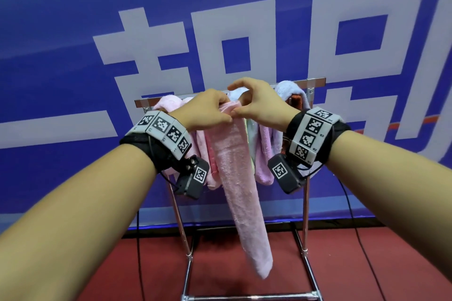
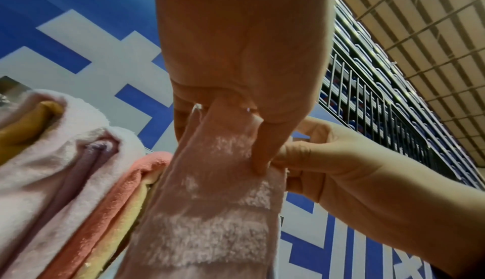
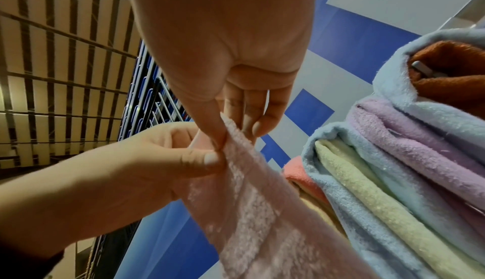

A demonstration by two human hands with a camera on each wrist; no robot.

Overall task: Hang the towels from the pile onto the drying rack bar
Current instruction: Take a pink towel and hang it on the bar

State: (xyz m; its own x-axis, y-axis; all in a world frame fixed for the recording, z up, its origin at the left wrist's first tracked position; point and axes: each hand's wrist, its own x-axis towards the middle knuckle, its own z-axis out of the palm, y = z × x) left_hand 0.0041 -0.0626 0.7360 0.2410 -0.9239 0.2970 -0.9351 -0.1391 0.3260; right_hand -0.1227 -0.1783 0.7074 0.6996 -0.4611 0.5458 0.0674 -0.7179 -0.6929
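You stand on a dark red floor (image 1: 244,276) facing a blue banner (image 1: 61,32) printed with big white characters, cut off and not readable. Bottom bar of the chrome drying rack (image 1: 244,297) sits at 6 o'clock; its top bar (image 1: 315,80) carries pastel towels (image 1: 265,154). Your left hand (image 1: 208,110) and right hand (image 1: 259,102) both pinch the top edge of a pink towel (image 1: 234,178) hanging just before the bar, at centre. Coded square markers band your wrists (image 1: 161,129).

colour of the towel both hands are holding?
Pale pink towel, pinched by left hand and right hand; clearest in head view.
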